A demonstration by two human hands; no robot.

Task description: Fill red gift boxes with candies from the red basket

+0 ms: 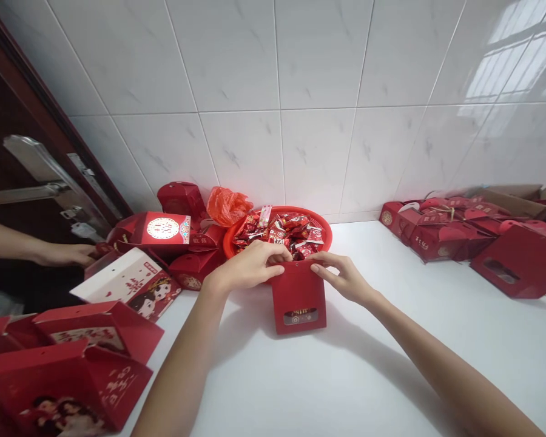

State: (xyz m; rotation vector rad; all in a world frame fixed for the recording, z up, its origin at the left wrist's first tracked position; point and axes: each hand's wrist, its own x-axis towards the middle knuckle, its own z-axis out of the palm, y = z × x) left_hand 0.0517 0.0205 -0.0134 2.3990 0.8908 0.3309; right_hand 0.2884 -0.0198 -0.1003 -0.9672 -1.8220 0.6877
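A red paper box (299, 297) with a small oval window stands upright on the white table (282, 388), wrapped candies showing through the window. My left hand (257, 265) pinches its top edge at the left corner, fingers behind and thumb in front. At the top right corner, my right hand (341, 273) grips the same edge between thumb and fingers. Just behind the box sits a red plastic basket (326, 229) filled with wrapped candies (277, 233).
Red gift boxes (68, 376) crowd the left side, with an orange plastic bag (227, 205) near the basket. More red boxes (455, 233) line the back right. Another person's hand (68, 255) touches boxes at the far left, by a door (27, 109).
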